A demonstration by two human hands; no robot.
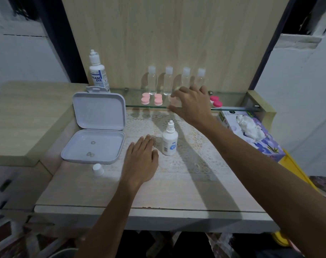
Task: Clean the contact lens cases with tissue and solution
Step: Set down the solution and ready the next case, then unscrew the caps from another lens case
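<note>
Several contact lens cases sit on the glass shelf (pixel 232 108): two pale pink ones (pixel 145 98) (pixel 158 99) on the left and a bright pink one (pixel 216 102) on the right. My right hand (pixel 192 103) reaches over the shelf, fingers around a blurred pale case (pixel 175 101); the grip is partly hidden. My left hand (pixel 141 157) lies flat on the lace mat, fingers straight, beside a small uncapped solution bottle (pixel 169 140). Its white cap (pixel 98 169) stands at the left. A tissue box (pixel 251 133) with a tissue sticking out is at the right.
An open white plastic box (pixel 95 131) with small rings inside lies at the left. A large solution bottle (pixel 98 71) and several clear bottles (pixel 167 81) stand at the shelf's back. The table's front edge (pixel 139 209) is near me.
</note>
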